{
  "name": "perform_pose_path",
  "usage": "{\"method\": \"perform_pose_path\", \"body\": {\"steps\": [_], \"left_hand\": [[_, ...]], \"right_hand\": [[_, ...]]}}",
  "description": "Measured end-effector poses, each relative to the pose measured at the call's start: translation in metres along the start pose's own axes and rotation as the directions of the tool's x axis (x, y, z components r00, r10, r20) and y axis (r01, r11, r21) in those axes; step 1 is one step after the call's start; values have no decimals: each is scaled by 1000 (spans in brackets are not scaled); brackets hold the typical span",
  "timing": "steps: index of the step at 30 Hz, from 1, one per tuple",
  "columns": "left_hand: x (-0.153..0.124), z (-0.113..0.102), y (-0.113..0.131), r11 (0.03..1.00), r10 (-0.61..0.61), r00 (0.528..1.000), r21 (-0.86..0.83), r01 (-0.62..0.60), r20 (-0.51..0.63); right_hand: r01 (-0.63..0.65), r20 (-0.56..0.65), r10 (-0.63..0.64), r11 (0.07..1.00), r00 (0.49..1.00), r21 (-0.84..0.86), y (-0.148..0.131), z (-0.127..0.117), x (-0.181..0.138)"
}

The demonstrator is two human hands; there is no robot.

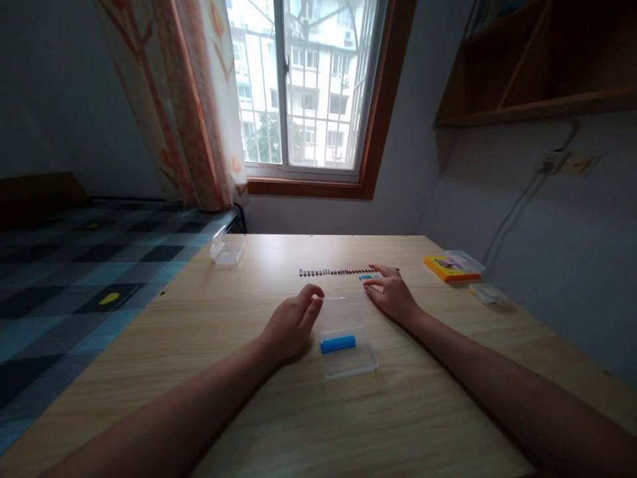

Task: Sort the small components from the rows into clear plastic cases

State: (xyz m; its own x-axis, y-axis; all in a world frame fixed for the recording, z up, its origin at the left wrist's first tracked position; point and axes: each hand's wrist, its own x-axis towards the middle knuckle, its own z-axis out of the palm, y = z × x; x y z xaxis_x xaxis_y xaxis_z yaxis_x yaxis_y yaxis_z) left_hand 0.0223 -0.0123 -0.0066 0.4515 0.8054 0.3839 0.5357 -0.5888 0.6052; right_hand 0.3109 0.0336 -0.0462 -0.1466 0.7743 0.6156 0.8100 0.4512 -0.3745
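Observation:
A clear plastic box (351, 372) lies opened on the wooden table in front of me, its transparent lid (342, 315) laid back. Inside sits a bundle of blue sticks or strips (338, 344). My left hand (291, 325) rests just left of the lid with fingers curled and thumb close to the index finger; whatever may be between them is hidden. Farther out, my right hand (392, 292) has its fingers spread over the table beside some small blue pieces (367, 277). A row of small dark pieces (331, 272) runs sideways, its right part partly covered by that hand.
Another open clear box (229, 253) stands at the table's far left. Along the right edge are a yellow-orange box (450, 267) with a clear case and a small clear container (488, 293). A bed (124, 265) adjoins the left side; a window (313, 86) lies beyond.

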Motion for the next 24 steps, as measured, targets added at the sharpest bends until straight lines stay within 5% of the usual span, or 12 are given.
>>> {"method": "perform_pose_path", "body": {"steps": [10, 14, 19, 24], "left_hand": [[-1, 0, -1, 1000, 1, 1000, 8, -1, 15], [-1, 1, -2, 1000, -10, 1000, 12, 10, 15], [0, 3, -6, 1000, -21, 1000, 8, 21, 19], [1, 5, -8, 1000, -25, 1000, 0, 25, 17]], "right_hand": [[-144, -106, 178, 951, 978, 273, -16, -35, -24], [-108, -115, 169, 904, 979, 414, -39, -59, -22], [50, 42, -76, 896, 996, 441, -78, -69, -36], [72, 310, -209, 914, 927, 399, -90, -58, -48]]}}
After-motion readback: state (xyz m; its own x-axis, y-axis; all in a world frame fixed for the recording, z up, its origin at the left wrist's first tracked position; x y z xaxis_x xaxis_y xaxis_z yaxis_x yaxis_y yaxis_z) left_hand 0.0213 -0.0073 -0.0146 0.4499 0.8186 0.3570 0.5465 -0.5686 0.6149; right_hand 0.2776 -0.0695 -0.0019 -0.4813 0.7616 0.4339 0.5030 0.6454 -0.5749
